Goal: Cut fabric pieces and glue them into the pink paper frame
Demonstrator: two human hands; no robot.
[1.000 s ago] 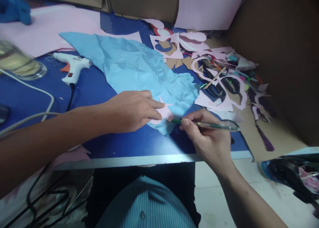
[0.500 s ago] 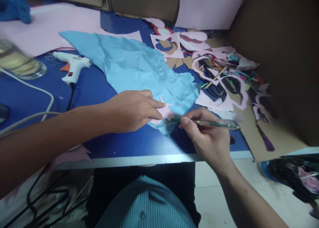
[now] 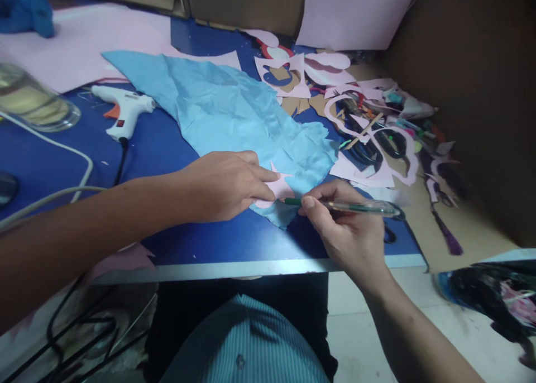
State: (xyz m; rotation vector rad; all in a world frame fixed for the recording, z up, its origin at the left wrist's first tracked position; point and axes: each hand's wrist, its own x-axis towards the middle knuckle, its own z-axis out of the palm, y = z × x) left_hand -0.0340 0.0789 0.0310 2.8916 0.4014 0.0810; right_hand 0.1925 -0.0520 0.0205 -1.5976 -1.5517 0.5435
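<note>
My left hand (image 3: pixel 228 185) lies on a small pink paper cut-out (image 3: pixel 277 190), fingers stretched and pressing it flat onto the near corner of a light blue cloth (image 3: pixel 234 109). My right hand (image 3: pixel 343 226) grips a clear pen with a green tip (image 3: pixel 347 206), and the tip touches the cut-out's right edge. Both rest on a dark blue table (image 3: pixel 176 143) near its front edge.
A white glue gun (image 3: pixel 125 106) with a black cord lies left of the cloth. A glass jar (image 3: pixel 29 101) and a white cable (image 3: pixel 62 154) sit at far left. Pink paper scraps, scissors and tools (image 3: pixel 368 137) pile up at right. Pink sheets (image 3: pixel 62 42) lie at the back.
The pen tip has crept slightly up and left along the pink cut-out's edge. My left hand has stayed in place.
</note>
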